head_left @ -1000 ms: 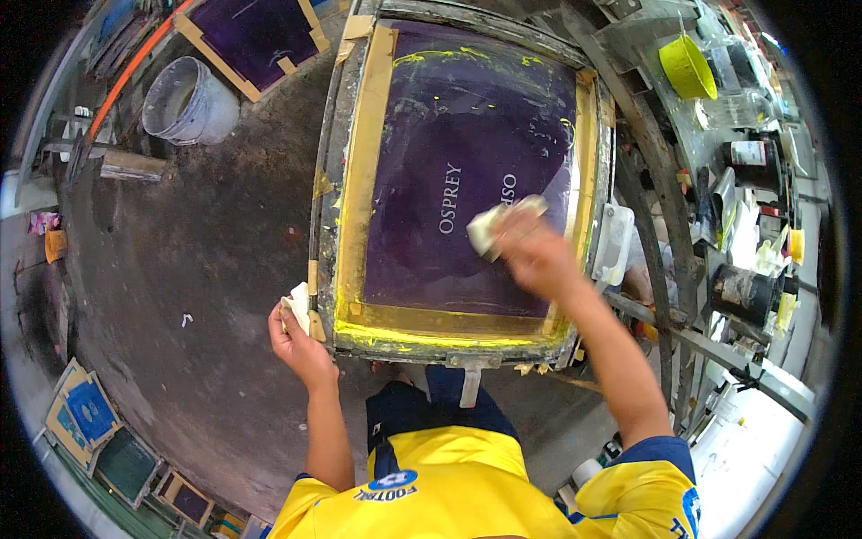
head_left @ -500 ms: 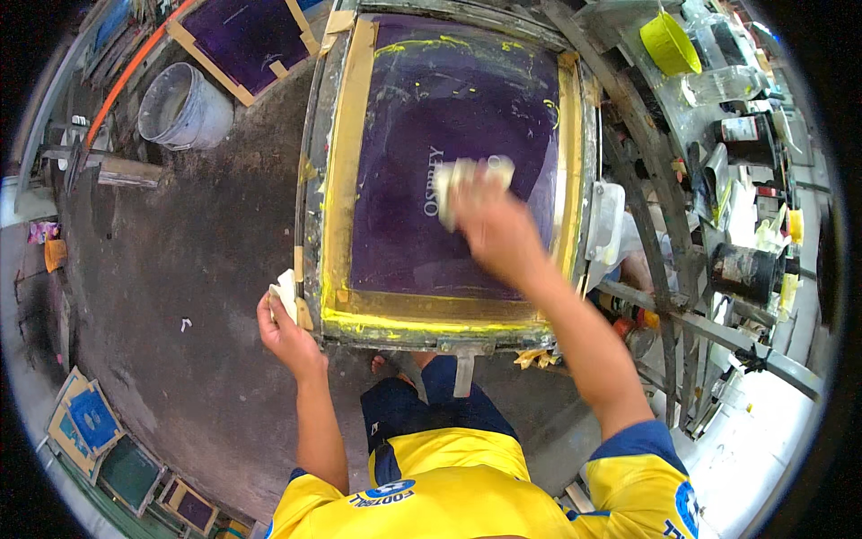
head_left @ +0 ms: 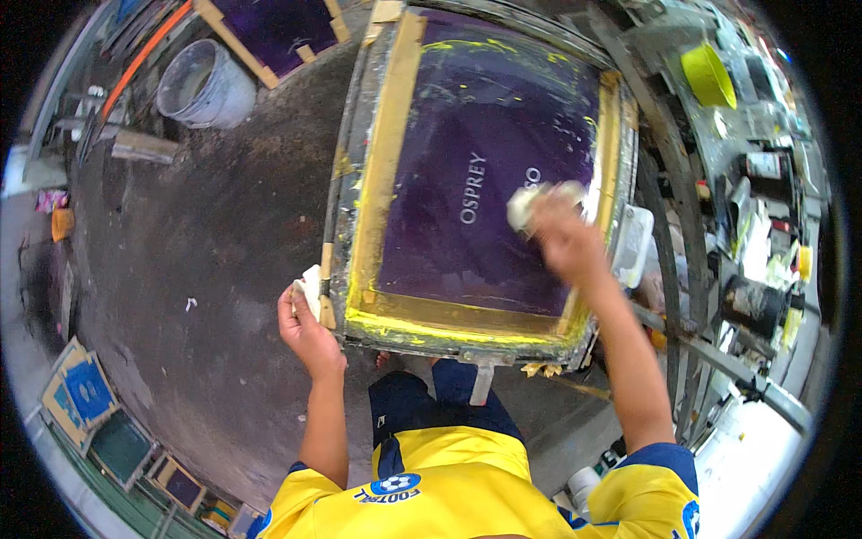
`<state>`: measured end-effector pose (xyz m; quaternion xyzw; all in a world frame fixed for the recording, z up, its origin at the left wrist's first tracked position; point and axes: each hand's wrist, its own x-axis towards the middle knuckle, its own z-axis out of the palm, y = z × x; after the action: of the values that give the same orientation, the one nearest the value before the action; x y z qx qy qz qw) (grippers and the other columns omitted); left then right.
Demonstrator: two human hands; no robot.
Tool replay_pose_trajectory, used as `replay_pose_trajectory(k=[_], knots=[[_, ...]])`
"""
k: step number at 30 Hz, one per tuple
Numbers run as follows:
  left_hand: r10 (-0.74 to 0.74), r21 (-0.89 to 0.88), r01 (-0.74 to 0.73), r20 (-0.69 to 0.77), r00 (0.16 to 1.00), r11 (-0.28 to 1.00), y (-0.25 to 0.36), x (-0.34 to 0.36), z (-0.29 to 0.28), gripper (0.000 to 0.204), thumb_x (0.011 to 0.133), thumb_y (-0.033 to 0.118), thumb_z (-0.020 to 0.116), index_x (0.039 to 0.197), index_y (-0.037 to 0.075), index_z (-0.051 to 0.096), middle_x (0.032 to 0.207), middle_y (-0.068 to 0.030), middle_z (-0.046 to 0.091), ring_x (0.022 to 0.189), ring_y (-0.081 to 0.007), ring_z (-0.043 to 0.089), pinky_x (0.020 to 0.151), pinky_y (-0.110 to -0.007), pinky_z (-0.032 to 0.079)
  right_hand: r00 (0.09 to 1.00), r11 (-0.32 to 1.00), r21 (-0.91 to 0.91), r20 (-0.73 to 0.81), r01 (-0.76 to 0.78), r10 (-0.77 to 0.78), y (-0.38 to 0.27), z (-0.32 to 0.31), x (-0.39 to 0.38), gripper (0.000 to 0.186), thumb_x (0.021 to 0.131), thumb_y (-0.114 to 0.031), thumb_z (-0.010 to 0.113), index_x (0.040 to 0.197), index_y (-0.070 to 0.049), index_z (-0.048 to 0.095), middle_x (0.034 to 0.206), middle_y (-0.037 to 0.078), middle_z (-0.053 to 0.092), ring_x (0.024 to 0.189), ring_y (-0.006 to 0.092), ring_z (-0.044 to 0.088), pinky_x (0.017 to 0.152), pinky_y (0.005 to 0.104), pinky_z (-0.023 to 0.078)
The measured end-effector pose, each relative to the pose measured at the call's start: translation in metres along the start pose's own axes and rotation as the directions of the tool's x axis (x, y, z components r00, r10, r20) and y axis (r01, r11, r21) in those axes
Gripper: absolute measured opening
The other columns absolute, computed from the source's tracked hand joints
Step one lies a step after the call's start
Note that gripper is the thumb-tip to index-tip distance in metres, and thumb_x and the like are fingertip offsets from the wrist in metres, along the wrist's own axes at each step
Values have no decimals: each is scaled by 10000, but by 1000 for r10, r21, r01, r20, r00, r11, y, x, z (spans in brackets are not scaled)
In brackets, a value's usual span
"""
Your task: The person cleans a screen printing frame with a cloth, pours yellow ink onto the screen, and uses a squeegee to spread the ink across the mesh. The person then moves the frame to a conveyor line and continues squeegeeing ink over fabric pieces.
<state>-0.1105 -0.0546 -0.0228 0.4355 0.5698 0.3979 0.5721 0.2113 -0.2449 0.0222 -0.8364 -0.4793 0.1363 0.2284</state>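
Observation:
A screen-printing frame (head_left: 503,117) with dark purple mesh lies before me, its border taped in brown and smeared with yellow ink. Pale lettering shows in the mesh. My right hand (head_left: 567,235) is closed around a whitish rag (head_left: 532,205) and presses it on the right part of the mesh, partly over the second group of letters. At the frame's lower left edge, my left hand (head_left: 310,328) pinches a white cloth (head_left: 308,289) beside the wooden side. Motion blurs the right hand slightly, and its palm is hidden.
On the right, a cluttered shelf holds a yellow-green cup (head_left: 708,76), a black tub (head_left: 752,304) and bottles. A whitish bucket (head_left: 206,85) stands on the floor at upper left, near another purple screen (head_left: 274,31). Smaller screens (head_left: 88,388) lean at lower left.
My right hand has moved the rag right and slightly down across the mesh, uncovering the first group of letters. The whole view has shifted; my left hand stays at the frame's edge.

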Motion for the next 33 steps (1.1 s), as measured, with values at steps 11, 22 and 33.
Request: replay_pose_trajectory(k=[11, 22, 33], knots=[[-12, 53, 12, 10, 1000, 999, 7, -2, 0, 250, 1042, 242, 526, 1086, 15, 622, 987, -20, 636, 904, -84, 574, 808, -262, 485, 932, 906, -217, 94, 362, -350, -52, 33, 63, 385, 855, -66, 587, 1234, -117, 629, 1230, 170, 640, 1132, 349, 623, 934, 443, 544], [-34, 75, 32, 19, 999, 997, 9, -5, -1, 238, 1043, 211, 515, 1091, 4, 623, 986, -32, 634, 899, -94, 572, 804, -271, 477, 908, 895, -166, 135, 414, -396, -87, 59, 126, 422, 819, -46, 557, 1222, -140, 642, 1284, 133, 630, 1203, 319, 595, 1024, 425, 493], [-44, 148, 37, 48, 998, 988, 11, -4, 1, 239, 1039, 197, 516, 1110, -6, 619, 996, -41, 636, 911, -100, 575, 817, -273, 481, 987, 949, -275, 91, 156, -136, -64, 31, 179, 357, 847, -82, 540, 1180, -113, 665, 1188, 132, 674, 1047, 309, 672, 938, 413, 542]])
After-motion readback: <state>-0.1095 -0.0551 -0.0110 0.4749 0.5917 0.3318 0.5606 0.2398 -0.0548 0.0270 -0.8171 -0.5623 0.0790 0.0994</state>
